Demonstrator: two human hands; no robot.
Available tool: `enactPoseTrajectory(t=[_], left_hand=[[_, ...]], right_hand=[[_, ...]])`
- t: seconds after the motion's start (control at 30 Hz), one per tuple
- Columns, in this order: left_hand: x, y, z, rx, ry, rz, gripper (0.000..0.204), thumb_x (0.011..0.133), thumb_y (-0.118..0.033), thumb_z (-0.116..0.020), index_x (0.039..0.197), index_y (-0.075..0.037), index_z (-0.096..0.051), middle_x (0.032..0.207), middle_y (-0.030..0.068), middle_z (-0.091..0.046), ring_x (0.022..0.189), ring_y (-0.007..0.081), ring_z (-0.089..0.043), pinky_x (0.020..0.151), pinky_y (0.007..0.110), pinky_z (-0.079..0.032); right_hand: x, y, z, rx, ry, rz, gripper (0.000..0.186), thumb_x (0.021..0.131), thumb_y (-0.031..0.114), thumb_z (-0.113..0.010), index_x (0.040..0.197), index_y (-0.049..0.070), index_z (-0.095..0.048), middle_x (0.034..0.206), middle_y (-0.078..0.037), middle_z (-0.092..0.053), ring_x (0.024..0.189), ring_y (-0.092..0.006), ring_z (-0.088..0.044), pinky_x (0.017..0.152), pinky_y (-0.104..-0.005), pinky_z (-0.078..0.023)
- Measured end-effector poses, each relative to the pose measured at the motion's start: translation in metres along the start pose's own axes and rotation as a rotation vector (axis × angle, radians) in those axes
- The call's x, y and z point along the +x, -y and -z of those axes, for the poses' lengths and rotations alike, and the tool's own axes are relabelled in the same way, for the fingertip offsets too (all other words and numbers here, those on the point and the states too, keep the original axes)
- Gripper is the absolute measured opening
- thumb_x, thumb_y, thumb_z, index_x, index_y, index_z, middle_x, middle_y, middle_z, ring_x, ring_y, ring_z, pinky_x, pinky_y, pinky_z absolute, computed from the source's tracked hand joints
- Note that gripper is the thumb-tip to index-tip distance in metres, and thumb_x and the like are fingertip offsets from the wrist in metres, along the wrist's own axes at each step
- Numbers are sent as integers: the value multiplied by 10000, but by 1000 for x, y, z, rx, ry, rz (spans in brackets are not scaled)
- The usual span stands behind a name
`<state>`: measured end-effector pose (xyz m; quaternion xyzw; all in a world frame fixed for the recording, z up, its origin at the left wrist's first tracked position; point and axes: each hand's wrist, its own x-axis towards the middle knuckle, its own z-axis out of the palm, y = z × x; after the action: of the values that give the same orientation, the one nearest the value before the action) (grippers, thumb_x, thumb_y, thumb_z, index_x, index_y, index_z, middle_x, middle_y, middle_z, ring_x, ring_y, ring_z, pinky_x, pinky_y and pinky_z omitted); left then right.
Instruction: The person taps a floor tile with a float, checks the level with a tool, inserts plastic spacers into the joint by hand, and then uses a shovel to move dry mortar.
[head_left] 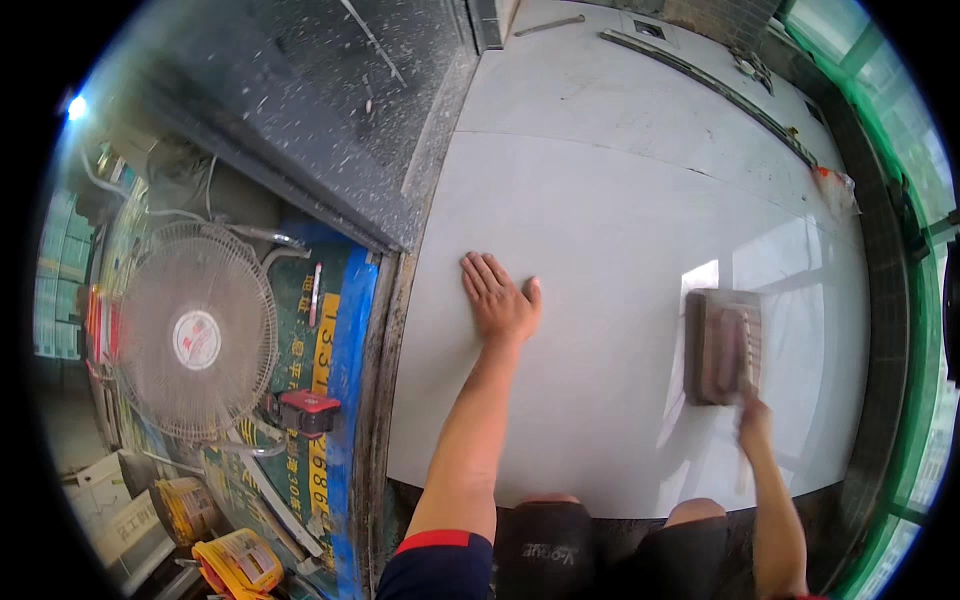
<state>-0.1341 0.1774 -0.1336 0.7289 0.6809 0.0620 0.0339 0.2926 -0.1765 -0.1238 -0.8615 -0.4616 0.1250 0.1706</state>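
Observation:
My left hand (pixel 500 300) lies flat on a large pale grey floor tile (pixel 580 220), its fingers together and the thumb spread out. At the right, my right hand (pixel 757 428) is closed round the handle of a mallet, smeared by motion. The mallet's broad, brown, rectangular head (pixel 705 350) is over the tile, near a bright window reflection. Whether the head touches the tile, I cannot tell.
A dusty dark door panel (pixel 330 100) and frame border the tile on the left. Beyond them are a round fan (pixel 195 335), a red-and-black tool (pixel 305 412) and a yellow bucket (pixel 240 562). A long metal bar (pixel 710 90) lies at the far side. Green netting (pixel 890 130) hangs right.

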Motion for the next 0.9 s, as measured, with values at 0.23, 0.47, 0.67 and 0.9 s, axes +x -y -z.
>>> enactPoseTrajectory(t=[0.23, 0.47, 0.67, 0.9], left_hand=[[32, 5, -7, -37, 5, -2, 897, 960, -522, -433, 1495, 142, -157, 1597, 310, -94, 1508, 406, -42, 1229, 472, -29], [81, 3, -3, -11, 62, -224, 865, 959, -491, -454, 1494, 133, -183, 1596, 301, -112, 1504, 405, -66, 1230, 475, -54], [229, -15, -5, -36, 54, -531, 823, 961, -452, -490, 1510, 88, -200, 1601, 258, -157, 1502, 372, -130, 1231, 454, -119], [261, -18, -18, -54, 157, -583, 801, 975, -458, -453, 1528, 56, -188, 1616, 216, -151, 1511, 337, -122, 1234, 440, -115]], right_hand=[[183, 192, -12, 18, 415, -302, 991, 928, 762, -304, 1041, -166, -633, 881, -369, -651, 817, -468, -689, 704, -498, -563], [191, 215, -8, -5, 468, -232, 930, 959, 718, -284, 917, -145, -629, 870, -351, -649, 933, -515, -632, 825, -532, -495], [212, 235, -4, 72, 617, -203, 833, 969, 692, -325, 833, -83, -598, 743, -277, -631, 753, -475, -615, 733, -505, -488], [236, 310, 114, 115, 615, 46, 547, 1012, 463, -399, 843, -17, -598, 601, -175, -543, 532, -355, -565, 518, -395, -455]])
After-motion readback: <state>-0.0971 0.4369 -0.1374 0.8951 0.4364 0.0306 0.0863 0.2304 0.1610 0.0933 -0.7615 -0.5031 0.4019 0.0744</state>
